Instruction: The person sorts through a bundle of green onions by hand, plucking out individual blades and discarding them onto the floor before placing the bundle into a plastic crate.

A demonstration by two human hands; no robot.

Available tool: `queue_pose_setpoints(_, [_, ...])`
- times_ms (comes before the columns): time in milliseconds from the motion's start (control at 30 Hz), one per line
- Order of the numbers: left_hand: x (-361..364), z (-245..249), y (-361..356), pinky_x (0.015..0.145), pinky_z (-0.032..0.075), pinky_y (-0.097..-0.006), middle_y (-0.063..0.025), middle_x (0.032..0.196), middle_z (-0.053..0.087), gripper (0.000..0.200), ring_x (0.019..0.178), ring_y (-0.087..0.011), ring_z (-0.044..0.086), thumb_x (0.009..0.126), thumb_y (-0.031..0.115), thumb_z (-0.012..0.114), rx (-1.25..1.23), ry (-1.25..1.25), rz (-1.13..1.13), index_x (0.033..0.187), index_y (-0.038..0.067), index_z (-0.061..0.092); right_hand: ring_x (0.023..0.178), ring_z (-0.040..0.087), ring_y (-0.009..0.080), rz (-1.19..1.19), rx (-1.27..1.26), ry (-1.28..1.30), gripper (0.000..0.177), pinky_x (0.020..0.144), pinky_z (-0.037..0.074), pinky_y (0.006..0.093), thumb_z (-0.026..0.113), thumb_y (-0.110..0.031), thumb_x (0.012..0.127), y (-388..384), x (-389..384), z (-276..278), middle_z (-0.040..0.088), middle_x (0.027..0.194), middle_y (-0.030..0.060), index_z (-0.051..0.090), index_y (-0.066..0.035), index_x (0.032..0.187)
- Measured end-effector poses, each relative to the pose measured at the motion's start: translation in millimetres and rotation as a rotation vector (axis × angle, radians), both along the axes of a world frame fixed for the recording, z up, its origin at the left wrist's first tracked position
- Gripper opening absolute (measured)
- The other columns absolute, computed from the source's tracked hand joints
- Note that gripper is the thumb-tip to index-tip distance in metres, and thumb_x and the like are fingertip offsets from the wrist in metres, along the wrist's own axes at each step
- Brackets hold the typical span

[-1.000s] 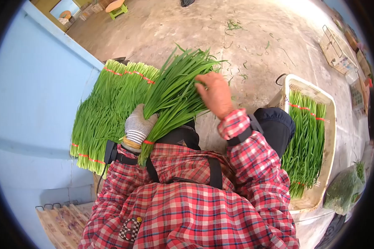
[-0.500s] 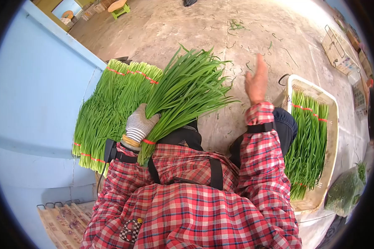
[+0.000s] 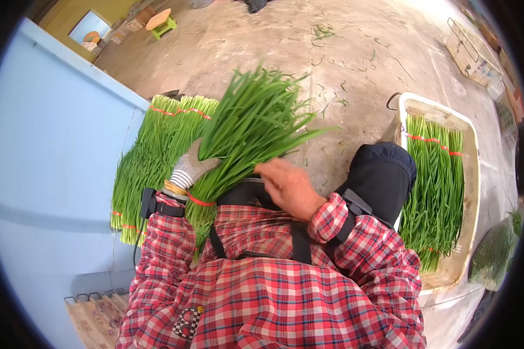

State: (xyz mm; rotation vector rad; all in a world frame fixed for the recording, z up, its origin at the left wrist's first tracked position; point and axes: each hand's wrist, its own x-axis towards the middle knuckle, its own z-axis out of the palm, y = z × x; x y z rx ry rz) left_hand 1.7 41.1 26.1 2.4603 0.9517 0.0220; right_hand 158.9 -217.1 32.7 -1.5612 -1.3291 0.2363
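Observation:
My left hand [image 3: 193, 165], in a striped grey glove, is wrapped round a bunch of garlic chives [image 3: 256, 116] with a red band near its lower end. The leaf tips fan out up and to the right over my lap. My bare right hand [image 3: 291, 187] is at the right side of this bunch, its fingers reaching left with their tips against the leaves. Left of the held bunch lie more banded garlic chives [image 3: 151, 157], stacked beside the blue wall.
A whitish plastic crate [image 3: 473, 174] at my right holds banded chives [image 3: 431, 198]. Another crate [image 3: 471, 55] stands farther back. Leaf scraps [image 3: 323, 32] litter the concrete floor. A blue wall [image 3: 58, 157] borders my left, and a clear bag of greens [image 3: 495, 256] sits at lower right.
My right hand has come down and left from the raised position to the held bunch. The left hand still grips the bunch, which has shifted slightly left.

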Motion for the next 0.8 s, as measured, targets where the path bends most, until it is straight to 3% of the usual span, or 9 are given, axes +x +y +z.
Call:
queue_pose_setpoints(267, [18.8, 15.9, -19.6, 0.094, 0.047, -0.0432, -0.0291, 0.119, 0.059, 0.092, 0.110, -0.0416, 0.059, 0.073, 0.054, 0.071, -0.010, 0.070, 0.032, 0.141, 0.003, 0.036, 0.078, 0.062, 0.0322, -0.277, -0.062, 0.088, 0.016, 0.068, 0.050, 0.0424, 0.062, -0.012, 0.083, 45.9, 26.4, -18.0, 0.063, 0.084, 0.0134, 0.063, -0.007, 0.098])
queue_pose_setpoints(400, [25.6, 31.2, -29.9, 0.093, 0.047, -0.0435, -0.0291, 0.117, 0.060, 0.092, 0.109, -0.0414, 0.060, 0.074, 0.057, 0.070, -0.030, 0.156, 0.077, 0.141, 0.005, 0.036, 0.075, 0.063, 0.0321, -0.297, -0.041, 0.082, 0.016, 0.066, 0.049, 0.0417, 0.062, -0.012, 0.082, 48.0, 23.2, -16.8, 0.064, 0.081, 0.0134, 0.063, -0.007, 0.097])
queue_pose_setpoints(467, [25.4, 28.6, -27.2, 0.093, 0.048, -0.0433, -0.0292, 0.116, 0.061, 0.091, 0.108, -0.0411, 0.060, 0.074, 0.057, 0.069, -0.055, 0.111, 0.078, 0.141, 0.006, 0.037, 0.071, 0.063, 0.0327, -0.315, -0.170, 0.253, 0.017, 0.064, 0.049, 0.0408, 0.063, -0.012, 0.081, 48.4, 24.9, -26.1, 0.064, 0.076, 0.0134, 0.062, -0.006, 0.097])
queue_pose_setpoints(567, [24.6, 28.3, -26.8, 0.093, 0.048, -0.0432, -0.0292, 0.116, 0.061, 0.091, 0.108, -0.0411, 0.060, 0.075, 0.058, 0.069, -0.043, 0.124, 0.078, 0.142, 0.005, 0.037, 0.068, 0.063, 0.0334, -0.319, -0.170, 0.285, 0.018, 0.062, 0.048, 0.0406, 0.063, -0.012, 0.081, 48.9, 24.3, -35.2, 0.064, 0.071, 0.0130, 0.062, -0.006, 0.098])
queue_pose_setpoints(700, [23.4, 26.8, -25.9, 0.093, 0.047, -0.0427, -0.0292, 0.116, 0.061, 0.091, 0.109, -0.0410, 0.060, 0.075, 0.058, 0.068, -0.083, 0.109, 0.083, 0.142, 0.006, 0.036, 0.069, 0.063, 0.0329, -0.246, -0.170, 0.276, 0.022, 0.063, 0.048, 0.0418, 0.064, -0.013, 0.080, 55.1, 28.6, -25.3, 0.064, 0.070, 0.0131, 0.061, -0.006, 0.101])
queue_pose_setpoints(800, [23.9, 24.4, -24.0, 0.094, 0.047, -0.0420, -0.0289, 0.116, 0.061, 0.090, 0.109, -0.0408, 0.060, 0.076, 0.058, 0.068, -0.063, 0.122, 0.092, 0.143, 0.006, 0.036, 0.072, 0.063, 0.0311, -0.213, -0.194, 0.110, 0.019, 0.063, 0.049, 0.0423, 0.065, -0.015, 0.081, 61.4, 31.2, -19.8, 0.062, 0.072, 0.0121, 0.061, -0.007, 0.098])
